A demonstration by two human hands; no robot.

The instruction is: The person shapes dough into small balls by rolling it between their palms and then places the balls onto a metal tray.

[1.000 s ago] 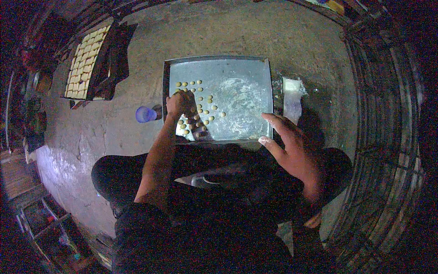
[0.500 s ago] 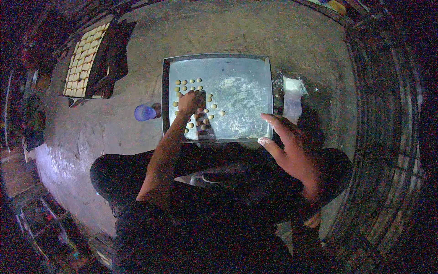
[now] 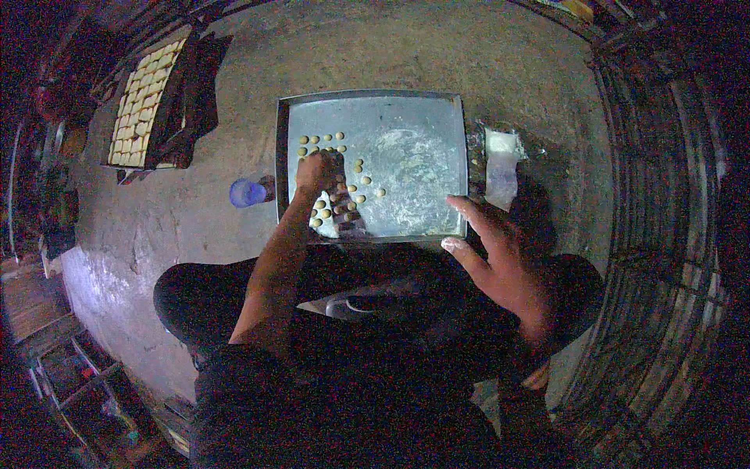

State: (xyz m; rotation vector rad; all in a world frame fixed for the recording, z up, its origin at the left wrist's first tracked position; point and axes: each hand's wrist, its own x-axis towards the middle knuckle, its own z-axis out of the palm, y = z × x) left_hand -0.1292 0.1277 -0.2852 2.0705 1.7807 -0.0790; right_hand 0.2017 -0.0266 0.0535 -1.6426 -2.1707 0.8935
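Observation:
A square metal tray (image 3: 426,109) lies in front of my legs, dusted with white powder (image 3: 402,152). Small round pale dough balls (image 3: 366,180) are scattered over its left half. Above that half is my left hand (image 3: 315,173), its fingers curled down among the balls and closed. Whatever the fingers hold, if anything, is hidden under the hand. My right hand (image 3: 500,246) is open at the tray's near right corner, thumb and fingers apart with white powder on the tips. Its fingertips reach about the tray's rim; whether they touch it I cannot tell.
A clear plastic bag with white powder (image 3: 501,160) lies right of the tray, with powder spilled around it. On the left stands a bluish cup (image 3: 248,193). Farther left, a raised tray of pale rectangular pieces (image 3: 144,105) sits on a dark support. Dark slats (image 3: 648,258) line the right.
My left hand has shifted slightly left over the dough balls, uncovering a few near the tray's front edge. My right hand stays in place.

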